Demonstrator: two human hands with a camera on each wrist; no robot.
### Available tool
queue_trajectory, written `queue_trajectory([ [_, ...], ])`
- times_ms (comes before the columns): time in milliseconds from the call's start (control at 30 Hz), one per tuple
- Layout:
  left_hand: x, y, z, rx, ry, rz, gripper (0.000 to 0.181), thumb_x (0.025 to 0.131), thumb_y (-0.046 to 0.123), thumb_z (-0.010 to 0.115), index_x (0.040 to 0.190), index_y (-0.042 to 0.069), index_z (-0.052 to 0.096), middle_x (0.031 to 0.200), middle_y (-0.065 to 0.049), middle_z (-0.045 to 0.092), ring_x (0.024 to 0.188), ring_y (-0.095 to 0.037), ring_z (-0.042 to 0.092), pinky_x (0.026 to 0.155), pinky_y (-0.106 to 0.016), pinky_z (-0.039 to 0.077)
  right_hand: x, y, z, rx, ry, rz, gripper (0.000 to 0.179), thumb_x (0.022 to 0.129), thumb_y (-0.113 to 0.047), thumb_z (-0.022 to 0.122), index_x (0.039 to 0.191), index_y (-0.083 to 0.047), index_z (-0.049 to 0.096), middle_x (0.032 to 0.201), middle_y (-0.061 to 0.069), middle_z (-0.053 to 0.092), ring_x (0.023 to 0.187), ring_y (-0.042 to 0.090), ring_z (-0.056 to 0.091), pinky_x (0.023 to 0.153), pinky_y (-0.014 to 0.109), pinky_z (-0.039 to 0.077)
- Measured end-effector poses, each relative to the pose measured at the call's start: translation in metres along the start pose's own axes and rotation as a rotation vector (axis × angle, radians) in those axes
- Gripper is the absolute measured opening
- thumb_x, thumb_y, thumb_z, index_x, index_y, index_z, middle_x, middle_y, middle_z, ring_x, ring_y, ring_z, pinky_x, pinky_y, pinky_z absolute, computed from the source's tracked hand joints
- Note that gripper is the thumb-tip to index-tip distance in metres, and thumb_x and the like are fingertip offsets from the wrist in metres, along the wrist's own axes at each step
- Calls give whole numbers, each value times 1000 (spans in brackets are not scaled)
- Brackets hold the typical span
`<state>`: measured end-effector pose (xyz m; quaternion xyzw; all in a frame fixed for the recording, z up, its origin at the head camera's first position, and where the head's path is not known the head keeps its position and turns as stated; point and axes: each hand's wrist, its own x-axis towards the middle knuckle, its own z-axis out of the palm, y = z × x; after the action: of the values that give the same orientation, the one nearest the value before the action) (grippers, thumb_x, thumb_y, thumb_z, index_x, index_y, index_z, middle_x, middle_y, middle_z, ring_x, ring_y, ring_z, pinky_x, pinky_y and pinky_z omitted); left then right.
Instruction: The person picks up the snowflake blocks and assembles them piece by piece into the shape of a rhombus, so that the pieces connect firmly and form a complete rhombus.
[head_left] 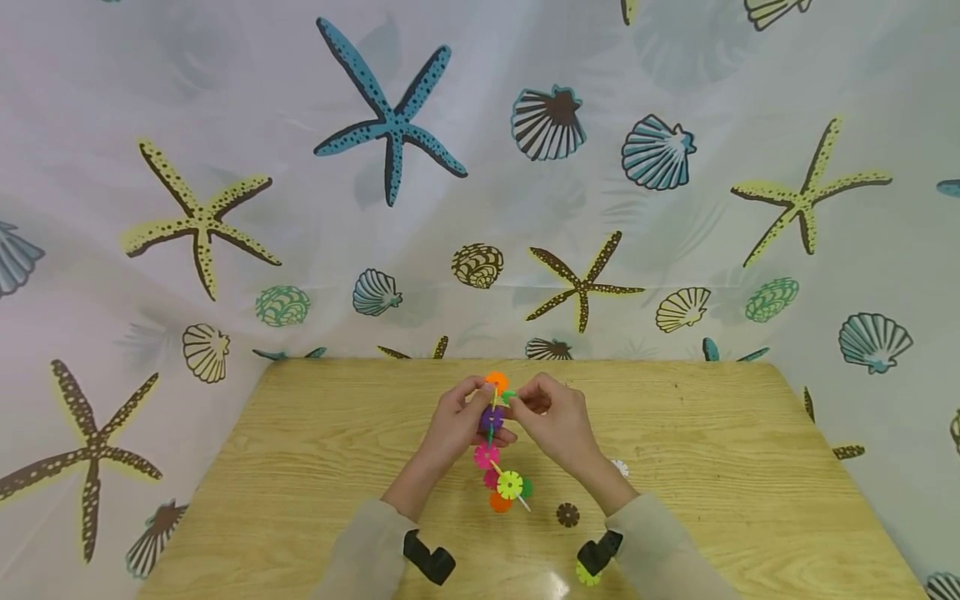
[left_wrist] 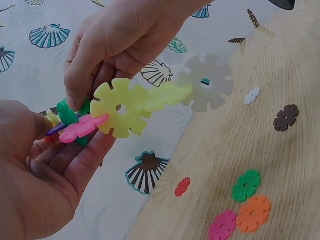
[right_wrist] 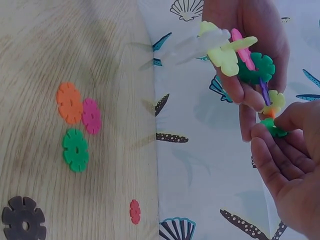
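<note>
Above the wooden table, my left hand (head_left: pixel 450 421) holds a chain of slotted plastic snowflake discs between thumb and fingers. The chain includes an orange disc (head_left: pixel 497 382), a purple disc (head_left: pixel 491 418), a pink disc (head_left: pixel 486 455) and a yellow disc (head_left: pixel 510 484). A whitish translucent disc (left_wrist: pixel 220 82) sits at its free end in the left wrist view. Opposite, my right hand (head_left: pixel 558 421) pinches a green disc (right_wrist: pixel 273 128) against the chain near the orange and pale yellow pieces. Fingers hide part of that joint, so I cannot tell whether the slots interlock.
Loose discs lie on the table (head_left: pixel 712 467): brown (head_left: pixel 567 515), white (head_left: pixel 620 467), orange (right_wrist: pixel 69 103), pink (right_wrist: pixel 91 116), green (right_wrist: pixel 75 150) and small red (right_wrist: pixel 135 212). A yellow-green disc (head_left: pixel 588 573) lies by the right sleeve. A shell-patterned curtain (head_left: pixel 480 167) hangs behind the table.
</note>
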<state>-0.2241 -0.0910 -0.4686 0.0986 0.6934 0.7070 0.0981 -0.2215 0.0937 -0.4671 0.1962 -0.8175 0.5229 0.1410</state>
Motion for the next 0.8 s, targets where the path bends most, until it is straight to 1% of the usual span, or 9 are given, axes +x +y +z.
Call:
queue_trajectory([
  [67, 0, 1, 1, -1, 5, -2, 34, 115, 29, 46, 128, -1, 56, 105, -25, 79, 67, -18, 79, 74, -41, 68, 0, 1, 1, -5, 16, -27, 8, 95, -6, 75, 91, -9, 69, 87, 7, 77, 73, 9, 70, 67, 23, 60],
  [200, -1, 1, 3, 4, 18, -3, 32, 115, 28, 46, 126, 0, 57, 98, -21, 80, 66, -18, 79, 72, -42, 68, -1, 1, 3, -6, 39, -37, 10, 93, -5, 76, 88, -9, 68, 85, 7, 76, 71, 8, 69, 66, 21, 60],
  [300, 0, 2, 4, -3, 28, -19, 30, 115, 27, 46, 123, 1, 58, 95, -22, 79, 65, -18, 79, 71, -43, 68, -1, -1, 3, -1, 48, -34, 11, 93, -4, 77, 87, -9, 69, 85, 7, 76, 71, 11, 70, 67, 21, 59],
  [467, 0, 3, 5, -22, 42, -45, 29, 114, 27, 47, 120, 1, 60, 93, -23, 78, 64, -19, 78, 70, -44, 68, -2, -4, 4, -14, 57, -61, 10, 93, -2, 76, 88, -8, 70, 84, 8, 77, 71, 17, 72, 68, 21, 58],
  [567, 1, 3, 6, -21, 50, -54, 29, 113, 27, 48, 117, 2, 62, 87, -16, 78, 63, -20, 78, 70, -43, 68, -2, -3, 5, -29, 59, -80, 10, 93, -1, 76, 88, -7, 70, 85, 8, 77, 72, 19, 73, 68, 22, 59],
  [667, 2, 4, 6, -16, 55, -59, 29, 113, 28, 48, 115, 2, 62, 85, -13, 79, 63, -20, 78, 69, -43, 68, -2, -3, 5, -45, 60, -115, 10, 93, 1, 76, 89, -6, 70, 85, 9, 76, 73, 20, 74, 68, 24, 60],
  [800, 2, 3, 5, -14, 52, -62, 30, 113, 29, 48, 114, 2, 62, 90, -15, 80, 63, -20, 78, 70, -43, 67, -1, -3, 5, -75, 61, -191, 9, 93, 2, 76, 91, -4, 69, 83, 11, 76, 71, 21, 73, 67, 25, 61],
])
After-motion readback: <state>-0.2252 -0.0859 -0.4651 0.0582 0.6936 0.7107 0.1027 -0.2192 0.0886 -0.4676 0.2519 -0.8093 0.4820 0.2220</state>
